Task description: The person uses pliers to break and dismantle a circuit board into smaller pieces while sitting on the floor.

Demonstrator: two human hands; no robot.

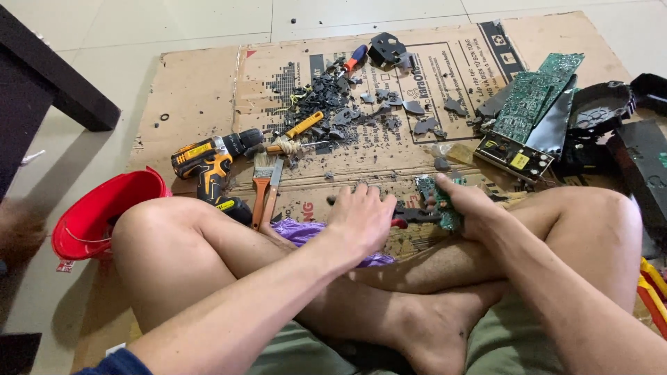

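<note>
**On flattened cardboard: hands at a small circuit board**

On the cardboard sheet (194, 97), a cordless drill (208, 163) lies left. The left hand (361, 215) rests open, fingers spread; the right hand (472, 205) grips a small green circuit board (445, 208) beside red-handled pliers (410, 217).

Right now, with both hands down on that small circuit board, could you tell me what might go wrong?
1. The right hand grips the small green circuit board bare; its edges and solder points could prick the fingers.
2. The left hand lies over a red-handled tool close to the board; a slip could jab the other hand.
3. Black plastic shards litter the cardboard near the bare legs and could cut skin.
</note>
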